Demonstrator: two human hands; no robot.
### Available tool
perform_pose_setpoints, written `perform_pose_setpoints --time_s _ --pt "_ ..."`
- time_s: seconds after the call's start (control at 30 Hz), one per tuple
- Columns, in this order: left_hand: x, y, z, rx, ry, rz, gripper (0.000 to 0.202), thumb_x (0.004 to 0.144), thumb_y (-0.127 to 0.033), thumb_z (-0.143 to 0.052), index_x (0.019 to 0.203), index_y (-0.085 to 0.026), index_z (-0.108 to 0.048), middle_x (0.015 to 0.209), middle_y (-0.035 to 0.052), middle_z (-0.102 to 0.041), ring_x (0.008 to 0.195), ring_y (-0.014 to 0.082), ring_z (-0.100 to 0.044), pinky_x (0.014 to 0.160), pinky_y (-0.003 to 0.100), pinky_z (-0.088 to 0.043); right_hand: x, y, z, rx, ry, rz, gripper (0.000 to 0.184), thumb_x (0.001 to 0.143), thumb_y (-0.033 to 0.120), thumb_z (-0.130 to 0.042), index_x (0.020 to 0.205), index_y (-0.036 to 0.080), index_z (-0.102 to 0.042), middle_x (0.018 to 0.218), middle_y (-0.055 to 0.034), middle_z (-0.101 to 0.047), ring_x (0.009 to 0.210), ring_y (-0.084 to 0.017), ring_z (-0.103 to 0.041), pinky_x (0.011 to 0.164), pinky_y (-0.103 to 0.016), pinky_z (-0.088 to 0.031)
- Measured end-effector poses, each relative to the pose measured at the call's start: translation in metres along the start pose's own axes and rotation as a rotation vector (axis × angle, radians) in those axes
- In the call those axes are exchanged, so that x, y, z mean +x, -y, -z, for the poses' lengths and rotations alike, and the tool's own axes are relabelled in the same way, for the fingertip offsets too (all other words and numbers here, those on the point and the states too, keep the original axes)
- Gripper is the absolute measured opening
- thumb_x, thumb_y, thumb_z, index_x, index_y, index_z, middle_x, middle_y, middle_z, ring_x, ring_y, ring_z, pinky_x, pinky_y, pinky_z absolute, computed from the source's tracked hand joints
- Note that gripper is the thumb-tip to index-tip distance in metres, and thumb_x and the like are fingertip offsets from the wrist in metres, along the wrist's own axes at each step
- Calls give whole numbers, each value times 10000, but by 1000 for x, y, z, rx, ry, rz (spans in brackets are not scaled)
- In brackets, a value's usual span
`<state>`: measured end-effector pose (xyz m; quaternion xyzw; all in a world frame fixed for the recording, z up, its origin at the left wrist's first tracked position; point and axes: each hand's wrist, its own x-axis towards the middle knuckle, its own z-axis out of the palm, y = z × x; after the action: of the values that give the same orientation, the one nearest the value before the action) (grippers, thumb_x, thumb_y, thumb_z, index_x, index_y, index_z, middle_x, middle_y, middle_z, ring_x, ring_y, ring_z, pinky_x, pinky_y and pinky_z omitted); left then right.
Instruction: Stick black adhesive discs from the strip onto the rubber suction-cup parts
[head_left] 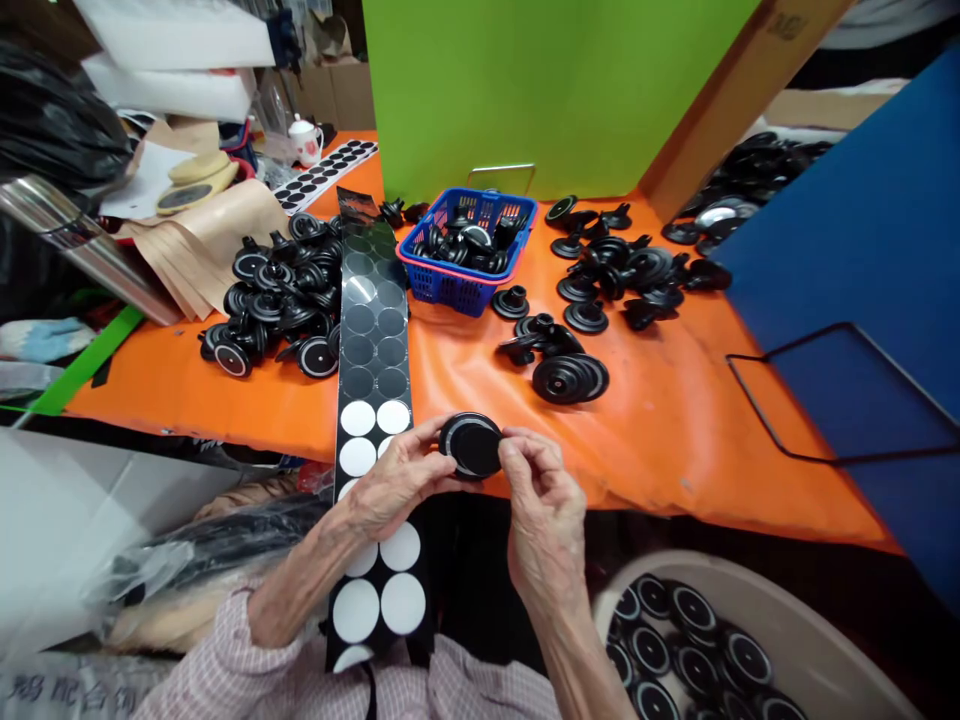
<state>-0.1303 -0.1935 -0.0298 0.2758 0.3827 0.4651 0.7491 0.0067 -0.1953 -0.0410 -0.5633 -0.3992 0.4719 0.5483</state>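
Observation:
My left hand holds a black round knob by its left edge, thumb in front, flat face turned up towards me. A black round sticker lies over that face, off to the right, leaving part of a grey ring showing. At its right edge, the thumb and fingers of my right hand are pinched together on the sticker's rim. A long black sticker strip runs beneath my left forearm from table to lap. Its far part carries black circles; its near part shows white ones.
A blue basket of black knobs stands mid-table. Loose knobs lie in a left heap and a right group. A pale tub at lower right holds ringed knobs. Green and blue panels border the orange table.

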Motion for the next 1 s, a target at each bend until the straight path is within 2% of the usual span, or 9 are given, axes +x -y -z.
perform_pose_setpoints --time_s 0.23,0.67,0.83,0.93,1.0 --pt "-1 -1 -4 14 -24 10 366 741 -154 -686 1102 -213 -687 1134 67 -647 969 202 -632 874 393 -541 -1 -3 -2 -20 -18 28 240 809 423 -636 770 187 -625 978 -33 -551 932 -170 -563 808 -294 -469" --pt "-1 -1 -7 43 -34 6 345 741 -179 -686 1084 -205 -705 1134 71 -666 1012 234 -629 858 382 -541 -1 -8 -6 -49 -38 35 241 811 426 -626 770 188 -618 951 -29 -539 897 -166 -560 764 -300 -470" --pt "1 3 -4 19 -40 7 316 775 -218 -683 1090 -191 -698 1121 81 -671 985 228 -643 836 378 -555 -2 -9 -10 -115 -73 93 219 820 400 -607 761 190 -595 921 -27 -530 854 -159 -561 737 -299 -488" --pt "2 6 -2 13 -80 -7 319 781 -272 -701 1088 -186 -692 1093 83 -677 938 210 -658 803 355 -569 -4 -13 -11 -170 -80 139 196 845 388 -576 793 199 -569 906 -29 -532 828 -164 -561 689 -300 -495" --pt "3 7 -2 16 -113 -16 330 761 -274 -724 1075 -177 -692 1074 81 -680 921 203 -660 780 335 -576 -4 -17 -12 -227 -75 192 172 873 371 -546 822 207 -549 914 -33 -542 853 -174 -567 719 -322 -497"
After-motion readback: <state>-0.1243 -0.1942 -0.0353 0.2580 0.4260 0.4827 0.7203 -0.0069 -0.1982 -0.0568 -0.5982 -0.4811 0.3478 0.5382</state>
